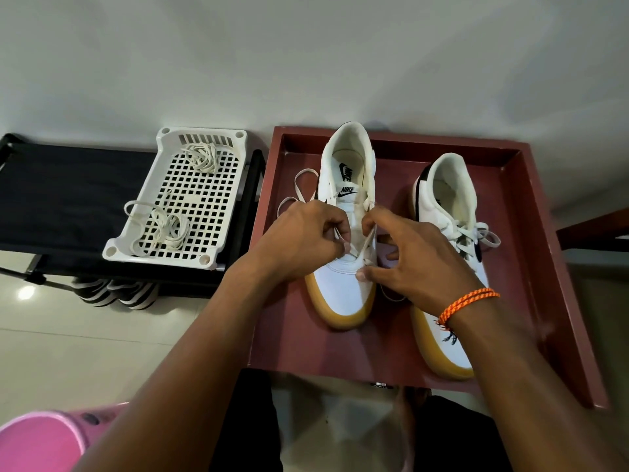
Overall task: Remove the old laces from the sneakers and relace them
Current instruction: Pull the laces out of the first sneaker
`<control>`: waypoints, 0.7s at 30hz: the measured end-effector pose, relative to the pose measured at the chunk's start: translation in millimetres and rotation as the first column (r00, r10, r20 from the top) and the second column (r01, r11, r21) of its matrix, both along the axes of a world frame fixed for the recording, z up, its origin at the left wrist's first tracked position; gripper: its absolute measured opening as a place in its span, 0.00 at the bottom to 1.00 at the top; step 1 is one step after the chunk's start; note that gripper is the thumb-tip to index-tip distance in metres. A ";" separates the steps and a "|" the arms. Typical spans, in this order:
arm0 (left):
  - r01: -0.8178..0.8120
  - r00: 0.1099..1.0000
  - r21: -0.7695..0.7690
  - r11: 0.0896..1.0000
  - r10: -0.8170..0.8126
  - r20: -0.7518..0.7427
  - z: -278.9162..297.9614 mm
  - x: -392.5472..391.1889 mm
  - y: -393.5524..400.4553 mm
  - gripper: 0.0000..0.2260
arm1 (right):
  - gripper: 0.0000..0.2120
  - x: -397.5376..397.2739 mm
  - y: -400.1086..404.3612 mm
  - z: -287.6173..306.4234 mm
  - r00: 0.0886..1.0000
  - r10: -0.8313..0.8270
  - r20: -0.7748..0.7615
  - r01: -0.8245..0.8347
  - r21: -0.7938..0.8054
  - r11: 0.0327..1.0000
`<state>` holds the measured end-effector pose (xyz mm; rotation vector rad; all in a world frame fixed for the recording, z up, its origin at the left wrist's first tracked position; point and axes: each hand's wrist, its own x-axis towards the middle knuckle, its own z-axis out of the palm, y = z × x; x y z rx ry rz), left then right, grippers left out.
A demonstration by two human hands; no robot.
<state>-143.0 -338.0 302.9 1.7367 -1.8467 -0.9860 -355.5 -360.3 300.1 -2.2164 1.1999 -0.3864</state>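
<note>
**In the red tray: lace worked at the left-hand sneaker**

Over the eyelet rows of the left sneaker [343, 267], a flat white lace [366, 241] is pinched between the curled thumb and fingers of the left hand [303, 240]. The right hand [408, 264] is held beside it, its fingers bent over the same lace run and its thumb laid on the toe panel; whether the lace is actually gripped there cannot be told. An orange braided cord bracelet [466, 303] is worn on the right wrist. Loose loops of the lace [299, 192] are seen trailing to the left of the shoe, on the tray floor.

Both shoes are contained in a shallow, rectangular, dark red tray [531, 253] with raised walls. The right sneaker [449, 212] is placed just beside the first, toe toward the viewer, laced and tied in a bow [476, 233]. Smooth white uppers, gum-coloured rubber soles and black logo marks are shown on both.

To the left, a white plastic basket [190, 206] with a square-grid perforated floor is set on a black frame with dark fabric [68, 195]. Two bundles of off-white flat laces are held in it: one near the far end [204, 156], one near the near end [163, 228]. A pink rounded object [37, 441] is visible at the lower left corner.
</note>
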 end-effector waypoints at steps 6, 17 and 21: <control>-0.028 1.000 0.024 0.999 0.028 -0.005 12.3 1.1 3.6 0.02 | 0.28 6.5 -0.2 1.8 0.999 -0.013 0.036 0.015 -0.054 0.998; -0.056 0.997 -0.033 0.998 0.058 0.047 11.2 -3.5 4.5 0.06 | 0.27 7.2 -0.5 -4.7 0.990 -0.082 0.114 0.071 0.096 0.993; -0.012 1.000 -0.067 0.998 0.012 0.007 3.0 -8.6 4.1 0.04 | 0.28 -3.2 -5.2 -4.3 0.991 -0.104 0.087 0.092 0.133 0.987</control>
